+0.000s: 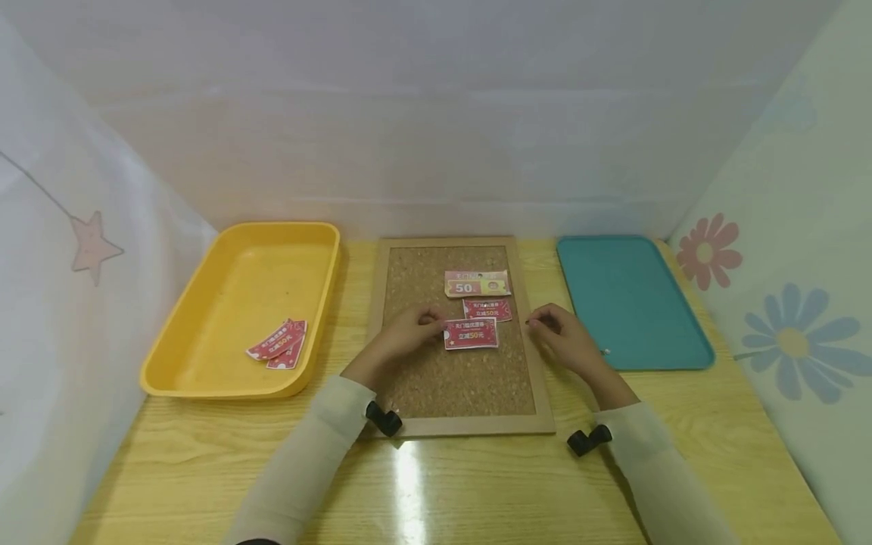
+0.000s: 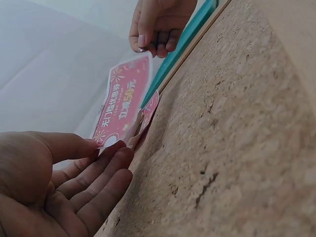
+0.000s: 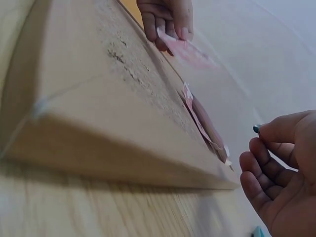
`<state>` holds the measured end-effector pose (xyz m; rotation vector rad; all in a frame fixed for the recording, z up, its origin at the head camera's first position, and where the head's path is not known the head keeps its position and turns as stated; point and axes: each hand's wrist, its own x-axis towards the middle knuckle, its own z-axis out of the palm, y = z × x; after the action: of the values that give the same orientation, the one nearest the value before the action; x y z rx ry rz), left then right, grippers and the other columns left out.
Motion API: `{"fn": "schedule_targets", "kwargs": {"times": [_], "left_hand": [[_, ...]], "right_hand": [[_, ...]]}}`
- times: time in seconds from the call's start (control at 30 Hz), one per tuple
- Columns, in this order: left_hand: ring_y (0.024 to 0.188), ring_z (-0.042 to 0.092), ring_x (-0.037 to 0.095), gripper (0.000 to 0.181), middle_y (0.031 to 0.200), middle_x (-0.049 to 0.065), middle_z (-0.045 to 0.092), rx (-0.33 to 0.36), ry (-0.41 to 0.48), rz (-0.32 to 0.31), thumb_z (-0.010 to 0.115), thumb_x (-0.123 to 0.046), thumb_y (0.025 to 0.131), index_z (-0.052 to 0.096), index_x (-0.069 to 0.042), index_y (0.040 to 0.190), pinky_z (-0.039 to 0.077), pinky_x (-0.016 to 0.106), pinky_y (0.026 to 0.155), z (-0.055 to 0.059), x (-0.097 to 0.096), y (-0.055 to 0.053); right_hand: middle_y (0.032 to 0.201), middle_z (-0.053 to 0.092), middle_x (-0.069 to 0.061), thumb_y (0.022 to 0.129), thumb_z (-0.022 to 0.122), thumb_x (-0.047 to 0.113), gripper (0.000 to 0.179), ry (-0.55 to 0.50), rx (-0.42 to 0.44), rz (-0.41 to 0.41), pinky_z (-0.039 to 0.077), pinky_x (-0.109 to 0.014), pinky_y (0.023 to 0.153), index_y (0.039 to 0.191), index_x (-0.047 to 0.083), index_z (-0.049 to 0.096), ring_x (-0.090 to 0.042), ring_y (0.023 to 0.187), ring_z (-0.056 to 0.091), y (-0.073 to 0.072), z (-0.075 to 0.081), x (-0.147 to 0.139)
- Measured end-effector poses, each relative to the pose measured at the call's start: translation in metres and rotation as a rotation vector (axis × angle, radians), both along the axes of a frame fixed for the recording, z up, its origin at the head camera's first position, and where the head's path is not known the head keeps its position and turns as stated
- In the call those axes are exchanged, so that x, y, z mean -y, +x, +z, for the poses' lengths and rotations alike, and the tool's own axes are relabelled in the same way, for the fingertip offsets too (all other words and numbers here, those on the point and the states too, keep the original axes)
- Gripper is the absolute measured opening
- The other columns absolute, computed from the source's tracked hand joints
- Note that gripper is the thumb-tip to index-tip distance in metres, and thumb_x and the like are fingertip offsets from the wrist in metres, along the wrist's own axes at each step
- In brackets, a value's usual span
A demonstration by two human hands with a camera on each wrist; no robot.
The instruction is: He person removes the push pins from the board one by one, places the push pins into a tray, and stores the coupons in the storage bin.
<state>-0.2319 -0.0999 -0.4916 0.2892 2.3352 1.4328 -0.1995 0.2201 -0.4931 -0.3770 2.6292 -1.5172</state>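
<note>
My left hand (image 1: 410, 330) pinches a pink coupon (image 1: 471, 334) by its left end, thumb above, over the cork board (image 1: 463, 386). In the left wrist view this coupon (image 2: 124, 101) stands off the cork. Behind it, another pink coupon (image 1: 500, 310) is on the board, and above that a red-and-yellow coupon (image 1: 478, 284) with a small dark dot at its top. Beside the board's right edge, my right hand (image 1: 560, 338) holds a tiny dark thumbtack (image 3: 256, 129) between thumb and forefinger.
On the left stands a yellow tray (image 1: 235, 303) with pink coupons (image 1: 286, 356) inside. A teal tray (image 1: 633, 295) is at the right, a small pale bit (image 1: 605, 351) near its left edge. White cloth (image 1: 436, 151) hangs behind the wooden table (image 1: 490, 492).
</note>
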Motion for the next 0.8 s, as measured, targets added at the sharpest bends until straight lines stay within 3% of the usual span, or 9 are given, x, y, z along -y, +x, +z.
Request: {"fn": "schedule_targets", "kwargs": {"times": [0.07,0.13,0.3,0.57,0.67,0.8], "left_hand": [[0.089,0.067,0.020,0.025,0.098,0.008,0.069,0.020,0.026,0.013,0.061,-0.025,0.098,0.062,-0.004,0.111,0.057,0.032,0.075,0.001,0.002,0.001],[0.087,0.068,0.020,0.025,0.099,0.009,0.069,0.024,0.024,0.032,0.061,-0.024,0.098,0.062,-0.003,0.112,0.057,0.032,0.074,0.000,0.004,0.002],[0.084,0.069,0.019,0.026,0.098,0.008,0.071,0.006,-0.006,0.052,0.060,-0.025,0.098,0.062,-0.003,0.113,0.057,0.033,0.073,0.006,0.013,0.005],[0.092,0.070,0.031,0.031,0.100,0.013,0.071,-0.046,-0.018,0.095,0.060,-0.030,0.098,0.060,-0.003,0.114,0.055,0.047,0.083,0.035,0.044,0.015],[0.093,0.069,0.034,0.032,0.100,0.016,0.071,-0.057,-0.005,0.123,0.059,-0.030,0.099,0.059,-0.001,0.114,0.054,0.050,0.084,0.046,0.059,0.018],[0.092,0.070,0.034,0.032,0.099,0.016,0.071,-0.071,-0.034,0.137,0.058,-0.030,0.099,0.059,-0.002,0.114,0.054,0.049,0.083,0.059,0.078,0.022]], "right_hand": [[0.113,0.064,-0.013,0.102,0.053,0.026,0.026,0.026,-0.009,-0.005,0.048,-0.041,0.087,0.113,0.004,0.059,-0.026,0.103,0.060,0.003,0.001,-0.004],[0.112,0.064,-0.010,0.101,0.053,0.031,0.027,0.035,-0.017,-0.006,0.049,-0.038,0.085,0.113,0.007,0.059,-0.023,0.102,0.060,0.005,-0.003,-0.011],[0.113,0.063,-0.011,0.101,0.053,0.032,0.027,0.037,-0.002,0.009,0.049,-0.035,0.084,0.113,0.008,0.059,-0.023,0.101,0.059,0.016,0.004,-0.023],[0.113,0.060,-0.022,0.102,0.052,0.016,0.022,0.053,-0.003,0.013,0.048,-0.027,0.080,0.114,-0.002,0.057,-0.036,0.103,0.059,0.033,0.027,-0.035],[0.110,0.059,-0.023,0.102,0.052,0.015,0.022,0.072,-0.008,0.011,0.047,-0.028,0.073,0.115,-0.002,0.057,-0.036,0.095,0.058,0.033,0.027,-0.044],[0.112,0.059,-0.017,0.103,0.049,0.024,0.026,0.130,-0.015,-0.012,0.047,-0.027,0.075,0.118,0.004,0.056,-0.027,0.096,0.057,0.031,0.021,-0.061]]}}
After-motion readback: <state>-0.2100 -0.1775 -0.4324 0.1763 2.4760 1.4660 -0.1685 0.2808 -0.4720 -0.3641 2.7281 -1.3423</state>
